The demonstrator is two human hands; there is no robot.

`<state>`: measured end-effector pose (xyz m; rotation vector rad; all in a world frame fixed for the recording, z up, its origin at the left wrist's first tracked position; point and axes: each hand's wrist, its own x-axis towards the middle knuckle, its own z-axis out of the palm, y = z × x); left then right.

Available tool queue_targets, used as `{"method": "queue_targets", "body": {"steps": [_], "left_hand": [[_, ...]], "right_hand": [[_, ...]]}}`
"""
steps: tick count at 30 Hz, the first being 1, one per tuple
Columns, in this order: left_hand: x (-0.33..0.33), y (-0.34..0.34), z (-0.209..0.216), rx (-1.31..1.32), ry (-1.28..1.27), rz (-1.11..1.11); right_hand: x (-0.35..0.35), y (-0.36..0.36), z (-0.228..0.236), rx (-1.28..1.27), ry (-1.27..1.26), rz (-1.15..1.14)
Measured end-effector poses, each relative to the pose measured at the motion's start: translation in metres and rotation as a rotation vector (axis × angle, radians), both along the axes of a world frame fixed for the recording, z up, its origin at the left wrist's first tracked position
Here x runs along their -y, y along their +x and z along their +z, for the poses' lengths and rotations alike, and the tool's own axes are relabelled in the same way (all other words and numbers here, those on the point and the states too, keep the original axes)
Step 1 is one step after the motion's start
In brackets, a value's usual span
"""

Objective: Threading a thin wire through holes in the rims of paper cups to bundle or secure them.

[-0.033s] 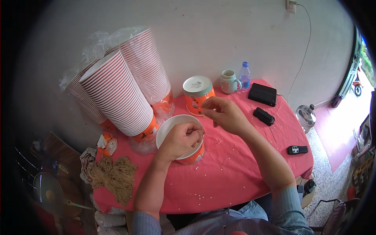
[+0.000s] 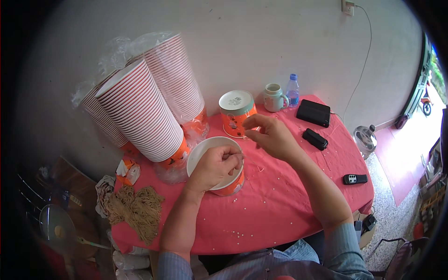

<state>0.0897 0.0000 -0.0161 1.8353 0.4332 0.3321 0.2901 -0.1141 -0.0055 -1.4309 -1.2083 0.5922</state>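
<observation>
While brown cord [image 2: 136, 210] lies heaped at the table's [image 2: 275, 224] left end and stacked tubs [image 2: 140, 112] stand by the wall [image 2: 233, 46], the left hand [image 2: 215, 167] curls over an open tub [image 2: 199, 153], thumb close against fingers; whether it pinches anything cannot be told. Farther right, an upturned tub [image 2: 237, 112] stands beside a mug [image 2: 273, 99], the right hand [image 2: 271, 137] raised near it, fingers bent, its grip on anything unclear.
</observation>
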Motion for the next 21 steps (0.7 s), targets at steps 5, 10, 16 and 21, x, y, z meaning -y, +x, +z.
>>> {"method": "queue_targets", "body": {"steps": [5, 10, 16, 21], "left_hand": [[-0.006, -0.001, 0.004, 0.024, -0.08, 0.069], [-0.009, -0.003, 0.005, 0.026, -0.129, 0.068], [-0.016, -0.005, 0.0, 0.048, -0.108, 0.082], [-0.016, -0.006, 0.005, 0.051, -0.114, 0.111]], "right_hand": [[0.015, 0.018, 0.007, 0.403, 0.013, -0.014], [0.014, 0.012, 0.004, 0.577, -0.051, 0.152], [0.013, 0.0, -0.004, 0.681, -0.016, 0.136], [0.016, 0.003, 0.006, 0.651, -0.092, 0.07]]}}
